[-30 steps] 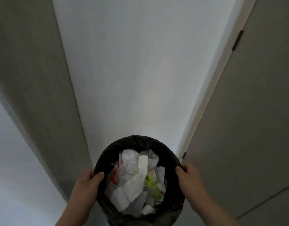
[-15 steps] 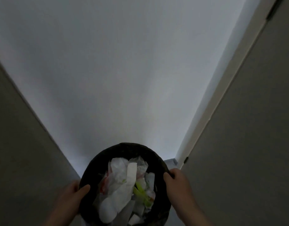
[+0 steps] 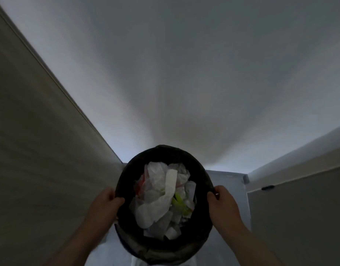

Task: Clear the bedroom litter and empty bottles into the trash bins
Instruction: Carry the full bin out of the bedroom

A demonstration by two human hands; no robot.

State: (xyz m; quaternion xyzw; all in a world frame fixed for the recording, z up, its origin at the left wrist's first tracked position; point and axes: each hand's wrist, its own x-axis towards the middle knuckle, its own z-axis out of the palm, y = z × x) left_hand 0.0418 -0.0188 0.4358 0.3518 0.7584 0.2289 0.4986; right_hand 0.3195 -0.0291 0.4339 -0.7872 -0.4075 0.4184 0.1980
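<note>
A round trash bin [image 3: 161, 152] lined with a dark bag hangs in front of me, low in the middle of the head view. Crumpled white paper and plastic litter [image 3: 161, 196] fills it, with some green and red scraps mixed in. My left hand [image 3: 105, 202] grips the bin's left rim, thumb hooked over the edge. On the opposite rim my right hand [image 3: 221, 202] holds on the same way. No bottle shows among the litter.
A plain white wall [image 3: 184, 83] fills the upper view. A grey-beige panel [image 3: 31, 141] runs along the left. On the right stands a grey door [image 3: 299, 217] with a pale frame. A strip of pale floor [image 3: 228, 181] lies beyond the bin.
The view has swung: the left panel and right door have shifted outward and more wall and floor show. Both hands keep their hold on the bin.
</note>
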